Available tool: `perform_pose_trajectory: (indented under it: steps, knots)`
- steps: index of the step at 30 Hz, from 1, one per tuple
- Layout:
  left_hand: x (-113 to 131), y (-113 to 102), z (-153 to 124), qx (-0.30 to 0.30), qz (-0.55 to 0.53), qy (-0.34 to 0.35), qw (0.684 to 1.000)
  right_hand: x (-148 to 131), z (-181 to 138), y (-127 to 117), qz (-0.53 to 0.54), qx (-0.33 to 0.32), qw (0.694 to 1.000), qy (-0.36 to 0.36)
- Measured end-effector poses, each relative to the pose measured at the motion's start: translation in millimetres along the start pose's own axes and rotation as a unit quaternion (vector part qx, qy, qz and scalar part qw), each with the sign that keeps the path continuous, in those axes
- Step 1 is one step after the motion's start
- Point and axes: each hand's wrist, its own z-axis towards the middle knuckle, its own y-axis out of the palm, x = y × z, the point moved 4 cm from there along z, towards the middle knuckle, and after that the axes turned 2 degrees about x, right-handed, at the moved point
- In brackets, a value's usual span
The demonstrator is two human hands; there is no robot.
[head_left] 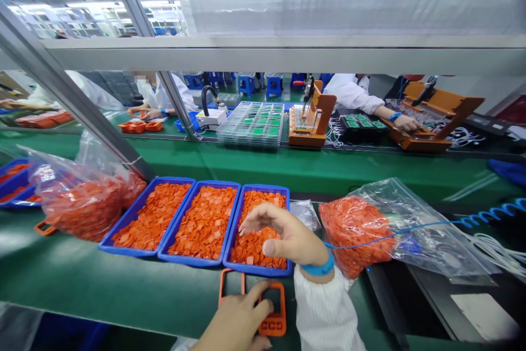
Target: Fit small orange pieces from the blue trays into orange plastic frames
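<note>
Head view, both hands at work near the front edge of the bench (61, 280). Left hand (236, 321) low, fingers bent over the left side of an orange frame (282, 304) with cut-outs along its lower bar; contact likely, but cannot tell whether it grips or only steadies. Second orange frame (243, 283) just left of the first, near that hand, partly hidden by it. Right hand (290, 236), blue wristband (318, 269), over the rightmost blue tray (261, 270); fingers loosely curled, thumb well apart, nothing seen between them. Small orange pieces (255, 255) fill that tray, which lies farther from the bench's front edge than the frames. Clear bag (357, 230) of orange parts to the tray's right. Step in hand, as I judge it: frame kept in place by one hand while the other is poised at the pieces. Any pick from here would call for lowering the right fingertips, pinching a single piece off the heap, and keeping the left-hand frame steady.
</note>
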Motion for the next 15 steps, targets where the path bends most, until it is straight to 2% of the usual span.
perform_pose_trajectory:
  steps: [4,9,12,15]
  knots:
    - [-1,-4,5,-0.046,0.012,-0.002,0.999,2,0,-1,0.002,0.012,1.0,-0.001]
    - [-9,7,11,-0.022,0.069,0.01,0.997,4,2,-1,0.005,0.011,1.0,0.005]
    - [-13,21,11,0.053,0.094,0.044,0.993,4,2,-1,0.003,0.012,1.0,0.009]
    - [-17,15,-2,0.189,0.05,0.12,0.973,4,2,-3,0.008,0.021,1.0,0.005]
